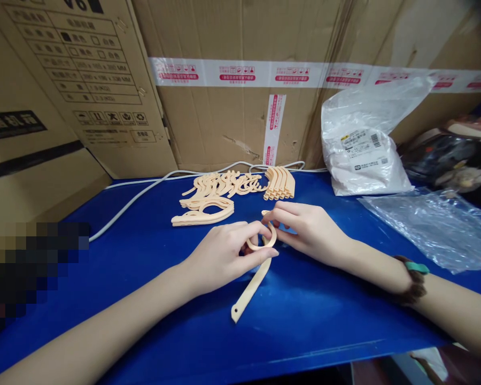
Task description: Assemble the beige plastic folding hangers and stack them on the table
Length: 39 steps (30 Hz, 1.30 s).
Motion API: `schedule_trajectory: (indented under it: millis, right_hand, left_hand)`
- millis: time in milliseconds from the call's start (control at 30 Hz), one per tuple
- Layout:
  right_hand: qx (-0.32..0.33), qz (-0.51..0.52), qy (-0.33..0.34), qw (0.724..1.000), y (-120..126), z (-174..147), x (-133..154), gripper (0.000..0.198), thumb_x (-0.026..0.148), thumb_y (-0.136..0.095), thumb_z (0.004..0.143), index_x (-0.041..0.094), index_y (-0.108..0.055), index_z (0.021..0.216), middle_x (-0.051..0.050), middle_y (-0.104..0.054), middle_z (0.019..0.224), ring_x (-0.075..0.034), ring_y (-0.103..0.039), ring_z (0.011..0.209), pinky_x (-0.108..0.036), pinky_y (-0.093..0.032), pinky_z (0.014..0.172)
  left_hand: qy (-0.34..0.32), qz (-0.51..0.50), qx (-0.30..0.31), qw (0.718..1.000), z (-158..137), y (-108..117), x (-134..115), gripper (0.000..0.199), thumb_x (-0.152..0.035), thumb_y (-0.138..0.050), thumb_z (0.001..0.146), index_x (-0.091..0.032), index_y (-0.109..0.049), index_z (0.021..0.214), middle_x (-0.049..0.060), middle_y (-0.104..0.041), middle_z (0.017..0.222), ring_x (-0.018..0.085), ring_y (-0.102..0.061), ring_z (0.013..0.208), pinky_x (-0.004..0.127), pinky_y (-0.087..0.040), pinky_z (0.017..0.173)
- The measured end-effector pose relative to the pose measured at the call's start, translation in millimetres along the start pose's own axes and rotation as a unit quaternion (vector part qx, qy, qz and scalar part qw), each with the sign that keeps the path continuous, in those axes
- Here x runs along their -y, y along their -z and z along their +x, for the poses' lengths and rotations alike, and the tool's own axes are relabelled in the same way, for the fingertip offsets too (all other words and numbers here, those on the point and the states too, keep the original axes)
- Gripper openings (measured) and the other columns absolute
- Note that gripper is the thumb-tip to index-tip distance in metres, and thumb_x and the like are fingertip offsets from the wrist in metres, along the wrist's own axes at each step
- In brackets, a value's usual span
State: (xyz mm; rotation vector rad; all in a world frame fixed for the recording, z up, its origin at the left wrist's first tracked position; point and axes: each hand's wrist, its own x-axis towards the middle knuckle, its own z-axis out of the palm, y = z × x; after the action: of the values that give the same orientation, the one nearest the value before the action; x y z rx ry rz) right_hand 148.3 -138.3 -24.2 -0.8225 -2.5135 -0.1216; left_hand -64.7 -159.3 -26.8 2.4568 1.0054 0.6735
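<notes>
My left hand (232,251) pinches a beige curved plastic hook (273,235) between thumb and fingers. Under that hand, a long flat beige hanger arm (251,289) slants toward the table's front edge, with a small hole at its near end. My right hand (304,230) is closed at the far end of the same pieces, its fingertips pressed together there; the fingers partly hide the joint. Just behind, beige folded hangers (208,214) lie stacked. Farther back are a row of loose S-shaped hooks (216,184) and a neat stack of curved hanger arms (279,183).
The blue table (312,321) is backed by large cardboard boxes (232,123). A white cable (132,200) runs along the back and left. At right stand a white plastic bag (364,155) with a label and a flat clear plastic bag (436,224). Dark items sit beyond.
</notes>
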Motion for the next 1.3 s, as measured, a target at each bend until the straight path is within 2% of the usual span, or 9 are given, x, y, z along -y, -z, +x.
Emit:
schedule_trajectory:
  millis: [100,233,367,467,533,633,833,1100,1300]
  right_hand:
    - [-0.006,0.010,-0.043,0.999,-0.1,2.1,-3.5,0.011,0.023,-0.051,0.093,0.016,-0.061,0.093,-0.005,-0.065,0.087,-0.015,-0.060,0.077,-0.024,-0.041,0.065]
    - [-0.031,0.114,-0.140,0.983,-3.1,3.6,-16.0,0.011,0.023,-0.056,0.090,0.018,-0.065,0.091,-0.003,-0.070,0.088,-0.014,-0.062,0.076,-0.025,-0.043,0.066]
    - [-0.042,0.289,-0.213,0.932,-8.3,3.8,-26.7,0.020,0.035,-0.063,0.085,0.019,-0.072,0.093,-0.004,-0.074,0.095,-0.019,-0.066,0.086,-0.029,-0.048,0.075]
    - [-0.015,0.410,-0.252,0.876,-12.3,5.0,-27.9,0.027,0.038,-0.068,0.080,0.019,-0.073,0.098,-0.006,-0.074,0.103,-0.022,-0.068,0.094,-0.033,-0.051,0.082]
    - [0.000,0.457,-0.266,0.849,-14.3,5.8,-26.6,0.030,0.036,-0.070,0.078,0.019,-0.073,0.102,-0.005,-0.073,0.109,-0.022,-0.067,0.097,-0.034,-0.051,0.086]
    - [0.006,0.462,-0.271,0.844,-15.2,6.4,-24.9,0.028,0.035,-0.068,0.079,0.019,-0.073,0.102,-0.005,-0.073,0.107,-0.019,-0.067,0.095,-0.033,-0.049,0.088]
    - [0.017,0.424,-0.281,0.861,-11.4,7.6,-24.4,0.030,0.042,-0.061,0.084,0.016,-0.075,0.090,-0.003,-0.072,0.083,-0.013,-0.059,0.070,-0.026,-0.046,0.066]
    - [0.026,0.522,-0.351,0.777,-11.9,9.5,-18.1,0.036,0.048,-0.071,0.075,0.014,-0.071,0.085,-0.002,-0.068,0.072,-0.010,-0.058,0.061,-0.023,-0.047,0.061]
    - [0.016,0.562,-0.385,0.732,-13.2,9.2,-15.8,0.027,0.032,-0.078,0.070,0.014,-0.068,0.088,-0.002,-0.071,0.078,-0.010,-0.062,0.067,-0.021,-0.049,0.061]
  left_hand:
    - [-0.032,0.043,-0.030,0.998,0.8,-1.8,0.1,0.025,-0.038,-0.053,0.093,-0.022,-0.056,0.112,0.002,-0.061,0.099,0.017,-0.057,0.088,0.028,-0.044,0.075]
    - [-0.010,0.098,-0.084,0.992,1.3,-3.3,1.5,0.050,-0.035,-0.055,0.091,-0.019,-0.037,0.135,0.010,-0.048,0.131,0.022,-0.051,0.112,0.036,-0.043,0.093]
    - [0.016,0.115,-0.076,0.990,1.5,-1.6,1.9,0.036,-0.036,-0.052,0.093,-0.018,-0.048,0.125,0.007,-0.057,0.111,0.021,-0.055,0.100,0.036,-0.045,0.084]
    - [-0.015,0.127,-0.031,0.991,1.4,-0.4,-0.5,0.022,-0.035,-0.050,0.094,-0.020,-0.058,0.108,0.003,-0.060,0.094,0.020,-0.054,0.091,0.035,-0.043,0.079]
    - [-0.038,0.127,0.002,0.991,1.0,-0.8,-2.5,0.023,-0.037,-0.050,0.094,-0.021,-0.061,0.107,0.002,-0.060,0.094,0.020,-0.054,0.091,0.034,-0.043,0.077]
    - [-0.053,0.115,0.046,0.991,0.2,-1.8,-4.1,0.027,-0.042,-0.051,0.093,-0.024,-0.063,0.109,0.001,-0.061,0.102,0.019,-0.055,0.095,0.031,-0.044,0.077]
    - [-0.035,0.135,0.057,0.988,0.1,1.4,-2.1,0.030,-0.048,-0.058,0.088,-0.025,-0.065,0.106,0.001,-0.061,0.102,0.019,-0.057,0.093,0.031,-0.043,0.078]
    - [-0.029,0.166,0.061,0.984,1.8,4.5,3.2,0.020,-0.029,-0.048,0.095,-0.022,-0.061,0.107,0.003,-0.061,0.100,0.020,-0.057,0.092,0.033,-0.045,0.079]
    - [-0.008,0.143,0.047,0.989,2.4,4.4,2.5,0.021,-0.017,-0.048,0.091,-0.018,-0.057,0.110,0.004,-0.062,0.099,0.019,-0.057,0.089,0.032,-0.045,0.074]
